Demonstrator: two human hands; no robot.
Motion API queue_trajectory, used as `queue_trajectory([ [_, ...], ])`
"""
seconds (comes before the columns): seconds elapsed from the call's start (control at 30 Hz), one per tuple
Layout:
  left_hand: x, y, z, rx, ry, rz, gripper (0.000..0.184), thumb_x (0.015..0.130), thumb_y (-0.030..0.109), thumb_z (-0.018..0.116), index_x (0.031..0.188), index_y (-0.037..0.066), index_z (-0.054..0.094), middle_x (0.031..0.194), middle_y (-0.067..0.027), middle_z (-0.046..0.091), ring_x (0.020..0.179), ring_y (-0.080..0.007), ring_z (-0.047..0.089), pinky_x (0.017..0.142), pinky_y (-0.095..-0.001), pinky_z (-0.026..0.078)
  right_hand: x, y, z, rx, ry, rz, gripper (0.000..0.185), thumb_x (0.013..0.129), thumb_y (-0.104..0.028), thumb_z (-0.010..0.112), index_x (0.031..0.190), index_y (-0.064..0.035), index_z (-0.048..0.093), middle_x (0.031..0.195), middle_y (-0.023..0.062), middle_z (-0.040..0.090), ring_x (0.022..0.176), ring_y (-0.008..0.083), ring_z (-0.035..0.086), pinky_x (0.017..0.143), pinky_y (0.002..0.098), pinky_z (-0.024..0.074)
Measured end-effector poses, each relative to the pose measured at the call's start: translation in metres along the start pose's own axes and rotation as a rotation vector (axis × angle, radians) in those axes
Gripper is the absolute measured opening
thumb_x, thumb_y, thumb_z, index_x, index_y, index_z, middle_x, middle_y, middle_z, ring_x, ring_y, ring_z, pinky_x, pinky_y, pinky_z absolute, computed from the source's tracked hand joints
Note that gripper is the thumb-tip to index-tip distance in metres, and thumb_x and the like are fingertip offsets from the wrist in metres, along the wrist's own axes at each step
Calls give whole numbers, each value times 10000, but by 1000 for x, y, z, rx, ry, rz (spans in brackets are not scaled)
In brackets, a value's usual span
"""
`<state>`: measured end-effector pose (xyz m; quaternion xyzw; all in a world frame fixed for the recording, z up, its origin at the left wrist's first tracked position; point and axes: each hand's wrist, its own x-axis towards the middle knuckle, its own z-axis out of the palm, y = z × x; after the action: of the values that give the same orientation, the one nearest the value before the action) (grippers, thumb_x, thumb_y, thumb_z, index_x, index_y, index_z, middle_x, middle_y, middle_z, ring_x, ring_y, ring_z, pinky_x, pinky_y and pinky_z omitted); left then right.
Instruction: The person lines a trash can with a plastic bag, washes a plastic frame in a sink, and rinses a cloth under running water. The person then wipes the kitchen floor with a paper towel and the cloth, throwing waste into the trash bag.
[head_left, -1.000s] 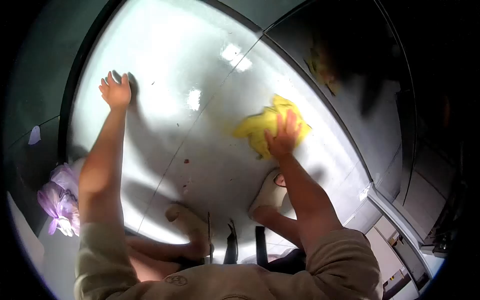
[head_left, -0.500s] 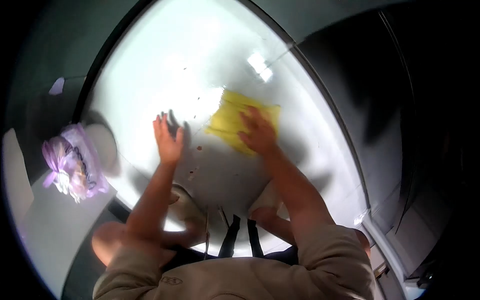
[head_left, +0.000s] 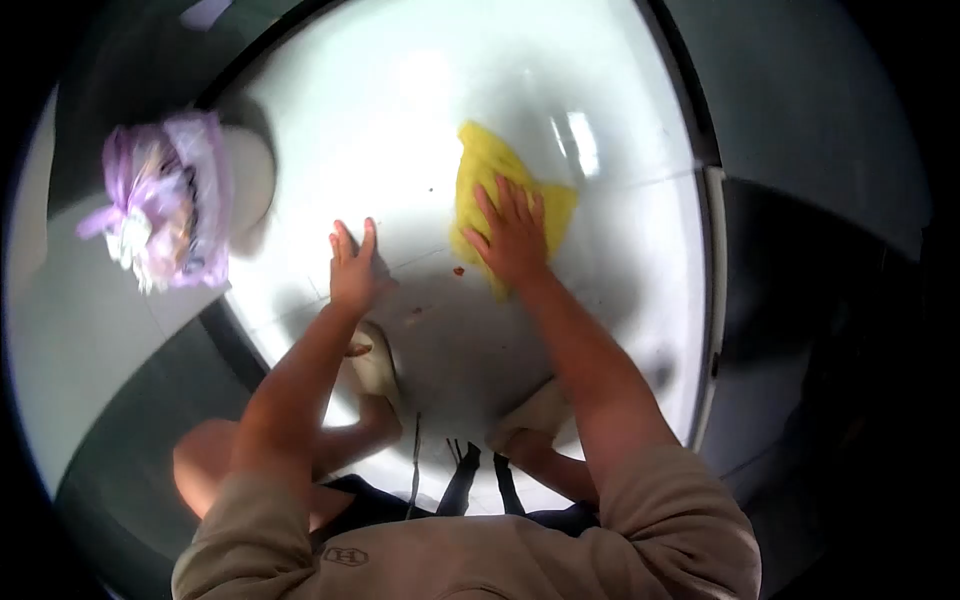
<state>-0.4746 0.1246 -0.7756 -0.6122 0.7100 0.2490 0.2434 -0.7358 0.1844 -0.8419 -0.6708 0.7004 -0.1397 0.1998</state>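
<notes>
My right hand [head_left: 515, 230] lies flat with its fingers spread on a yellow cloth [head_left: 490, 155], palm down on the shiny white floor [head_left: 420, 100]. The cloth is rumpled and sticks out beyond the fingertips and to the right. My left hand [head_left: 355, 265] is stretched out just above or on the floor, fingers apart; whether it touches cannot be told. It holds nothing. Between the two hands lies a small reddish-brown scrap [head_left: 459, 271]. A tiny dark speck [head_left: 431, 189] sits farther out.
A knotted, translucent purple plastic bag [head_left: 205, 200] with stuff inside is at the left, beside a round pale object [head_left: 250, 180]. Light shoes [head_left: 375, 365] stand on the floor below my forearms. Dark strips border the floor, one at right [head_left: 690, 90]. Black straps [head_left: 462, 480] hang near my waist.
The camera view has turned, so the bag and floor edges appear shifted. My right hand and the yellow cloth have moved, and the cloth is more bunched. My left hand has shifted too.
</notes>
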Motion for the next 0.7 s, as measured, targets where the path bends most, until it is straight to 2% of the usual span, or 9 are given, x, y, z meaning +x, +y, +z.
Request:
queue_trajectory([
  [0.13,3,-8,7,26,-25,-28,1096,660,219,837,1506,333,149,1556,-238,-40,1430,-437,92,1097,-521,299,-47,42,-14,-214,-121,185,728,845,-547,567,1460,-224,348,1507,182,283,1373,365,300,1095,642,98],
  [0.17,1,-5,3,39,-50,-40,1107,653,207,841,1504,344,147,1559,-229,-39,1431,-434,92,1096,-522,306,-42,68,-7,-312,72,186,759,852,-557,542,1480,-201,305,1511,197,268,1393,367,259,1096,648,53],
  [0.23,-1,-1,3,7,10,-23,1096,662,184,838,1499,359,153,1563,-211,-38,1434,-418,93,1100,-523,313,-3,89,-15,-328,178,442,767,905,-578,451,1502,-153,223,1523,253,190,1412,428,160,1092,651,29],
  [0.27,8,1,-1,14,-32,-55,1090,674,201,832,1500,368,141,1565,-204,-52,1440,-404,78,1112,-529,289,26,83,-26,-287,144,566,747,932,-567,404,1513,-156,175,1550,235,110,1434,405,95,1105,632,21],
  [0.37,6,7,-6,45,-90,-85,1087,691,193,818,1504,373,119,1564,-202,-79,1444,-398,56,1112,-531,290,51,86,-34,-380,123,638,731,945,-550,380,1520,-166,144,1563,220,61,1443,399,40,1117,614,6],
  [0.5,7,13,-14,46,-91,-87,1060,727,198,787,1514,342,92,1559,-211,-88,1441,-405,31,1132,-539,249,139,84,-14,-303,174,417,678,953,-555,332,1515,-205,190,1580,160,50,1455,357,24,1133,585,-7],
  [0.53,8,13,-8,43,-52,-85,1133,644,177,831,1505,356,116,1555,-206,-88,1440,-385,33,1136,-534,268,167,69,-9,-255,142,307,655,957,-553,314,1511,-215,216,1587,127,60,1459,337,27,1139,575,-6],
  [0.63,-1,8,-11,-1,6,-31,1096,633,201,836,1497,347,178,1567,-187,-41,1442,-383,70,1134,-527,279,194,-19,20,-272,110,-226,580,977,-513,271,1478,-225,316,1574,29,184,1452,275,118,1154,541,48],
  [0.7,-1,5,-3,-20,42,-23,945,709,183,791,1478,274,249,1573,-161,26,1441,-370,113,1125,-528,278,148,-79,16,-514,-125,-507,479,968,-400,384,1396,-190,441,1530,36,296,1413,259,230,1154,515,105],
])
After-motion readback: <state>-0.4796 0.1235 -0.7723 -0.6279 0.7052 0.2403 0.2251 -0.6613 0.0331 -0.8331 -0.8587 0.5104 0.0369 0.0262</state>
